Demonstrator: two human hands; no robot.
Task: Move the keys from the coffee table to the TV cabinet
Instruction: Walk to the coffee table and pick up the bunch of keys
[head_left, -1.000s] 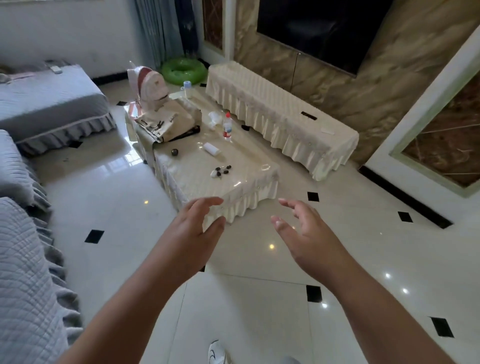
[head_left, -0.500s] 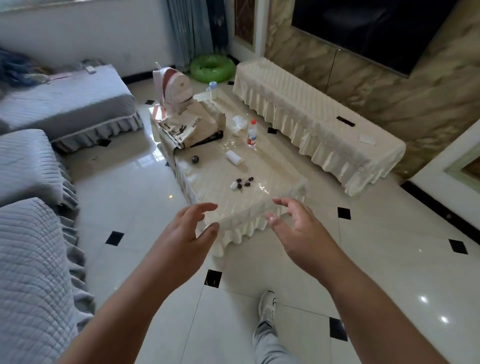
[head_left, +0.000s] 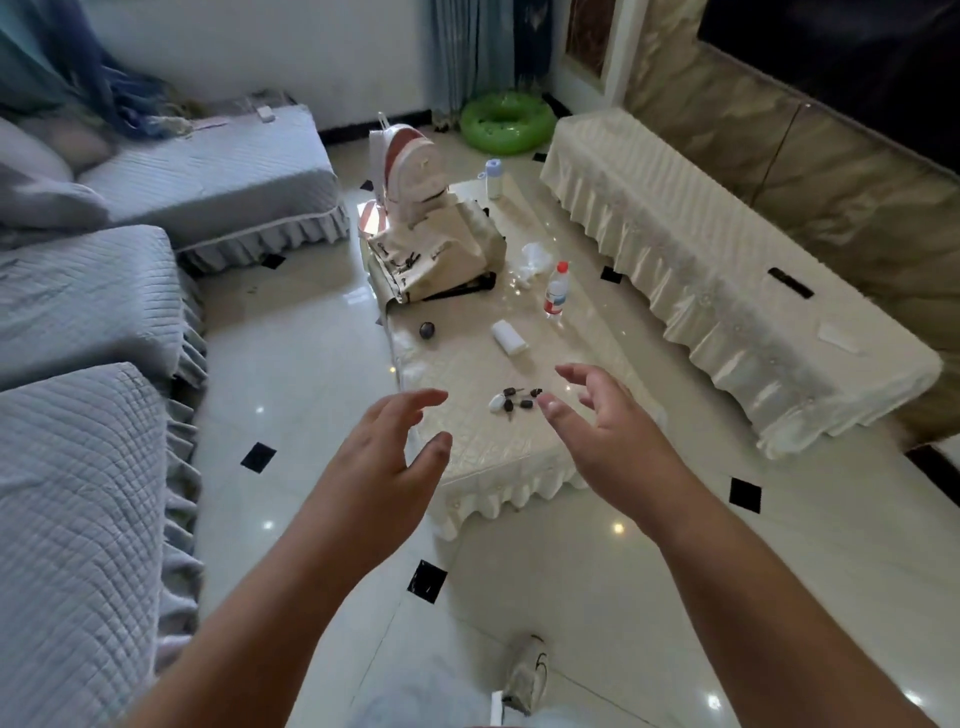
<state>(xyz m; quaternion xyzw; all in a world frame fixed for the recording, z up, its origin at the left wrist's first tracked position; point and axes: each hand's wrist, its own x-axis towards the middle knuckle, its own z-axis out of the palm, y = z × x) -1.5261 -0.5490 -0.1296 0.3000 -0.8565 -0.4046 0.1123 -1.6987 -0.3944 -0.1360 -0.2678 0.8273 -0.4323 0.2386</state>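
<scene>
Now we hold both hands empty, fingers spread: left hand (head_left: 382, 462), right hand (head_left: 610, 441). Keys (head_left: 511, 400) lie on the coffee table (head_left: 498, 457), near our right fingertips.

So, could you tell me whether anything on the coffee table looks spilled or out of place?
Nothing looks spilled or damaged. The coffee table is cluttered, though: a beige bag slumps on its side at the far end, crumpled clear plastic lies beside the upright bottle, and the keys lie loose near the front.
</scene>
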